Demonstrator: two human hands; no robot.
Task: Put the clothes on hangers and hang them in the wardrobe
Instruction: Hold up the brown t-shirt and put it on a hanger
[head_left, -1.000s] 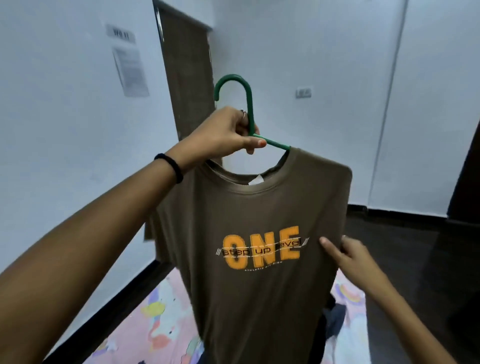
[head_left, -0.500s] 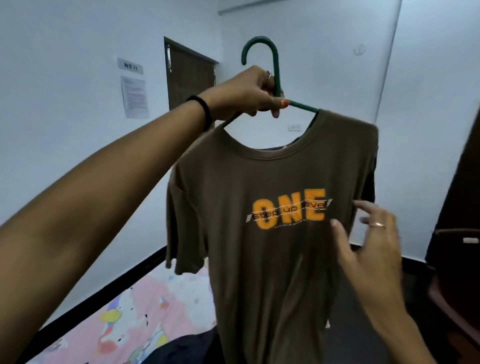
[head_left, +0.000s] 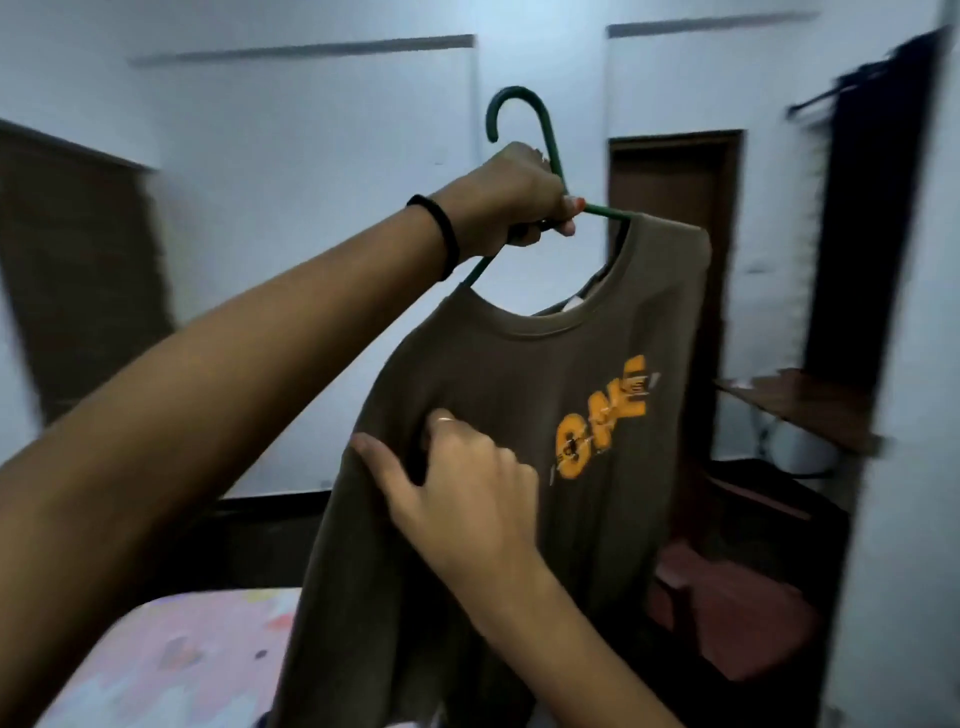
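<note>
L hand (head_left: 511, 200) grips hanger (head_left: 524, 111) | tee (head_left: 493, 519) hangs below (R hand (head_left: 462, 499) pinches it)

- The hanger (head_left: 524, 132) rises above the left hand (head_left: 511, 200), which grips its neck.
- The T-shirt (head_left: 519, 415) hangs on it, below that hand.
- The right hand (head_left: 462, 493) pinches the shirt's front, lower down.
- The bed (head_left: 171, 660) lies below both hands.
</note>
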